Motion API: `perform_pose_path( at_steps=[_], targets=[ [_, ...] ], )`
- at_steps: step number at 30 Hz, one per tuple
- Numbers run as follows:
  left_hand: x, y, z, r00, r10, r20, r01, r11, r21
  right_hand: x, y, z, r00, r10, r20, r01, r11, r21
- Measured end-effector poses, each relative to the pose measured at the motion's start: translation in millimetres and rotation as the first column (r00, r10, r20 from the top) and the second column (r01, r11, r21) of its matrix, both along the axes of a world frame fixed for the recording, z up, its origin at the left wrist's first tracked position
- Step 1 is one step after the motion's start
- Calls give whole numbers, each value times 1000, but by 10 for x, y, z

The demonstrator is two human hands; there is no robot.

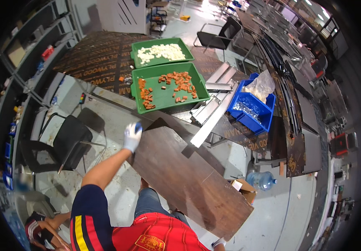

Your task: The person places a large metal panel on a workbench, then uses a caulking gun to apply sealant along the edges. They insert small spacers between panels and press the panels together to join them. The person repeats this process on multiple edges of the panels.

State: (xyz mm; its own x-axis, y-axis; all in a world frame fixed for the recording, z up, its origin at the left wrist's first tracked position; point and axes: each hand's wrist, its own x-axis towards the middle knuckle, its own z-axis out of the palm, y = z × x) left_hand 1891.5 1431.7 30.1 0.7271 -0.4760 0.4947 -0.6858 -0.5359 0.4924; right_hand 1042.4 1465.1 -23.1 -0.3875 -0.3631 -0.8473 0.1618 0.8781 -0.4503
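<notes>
A brown wooden panel (189, 180) ran just right of the gloved left hand (133, 136), its near end beside the right hand (219, 242); whether either grasped it, I couldn't tell. Steadying seemed in hand; shifting it called for both.
</notes>
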Motion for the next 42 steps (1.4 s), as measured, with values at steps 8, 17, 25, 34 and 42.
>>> perform_pose_path(
  at_steps=[8, 17, 25, 34, 42],
  targets=[
    [2050, -1727, -58, 903, -424, 74, 213, 590, 778, 1654, 1301, 436, 859, 512, 31, -507, 838, 203],
    [2222, -2160, -290, 938, -345, -37, 188, 414, 891, 2296, 1085, 310, 847, 526, -77, -523, 851, 49],
    [2346, -2041, -447, 956, -277, -95, 268, 697, 665, 2388, 1225, 290, 866, 492, -92, -489, 871, 56],
    [1939, -1709, -247, 667, -9, -745, -92, 991, -95, 2606, 1307, 117, 835, 540, -107, -539, 841, 45],
    [-1605, 170, -681, -41, -72, -997, 159, 984, -78, 2463, 1440, 100, 918, 397, -15, -396, 912, -106]
  ],
)
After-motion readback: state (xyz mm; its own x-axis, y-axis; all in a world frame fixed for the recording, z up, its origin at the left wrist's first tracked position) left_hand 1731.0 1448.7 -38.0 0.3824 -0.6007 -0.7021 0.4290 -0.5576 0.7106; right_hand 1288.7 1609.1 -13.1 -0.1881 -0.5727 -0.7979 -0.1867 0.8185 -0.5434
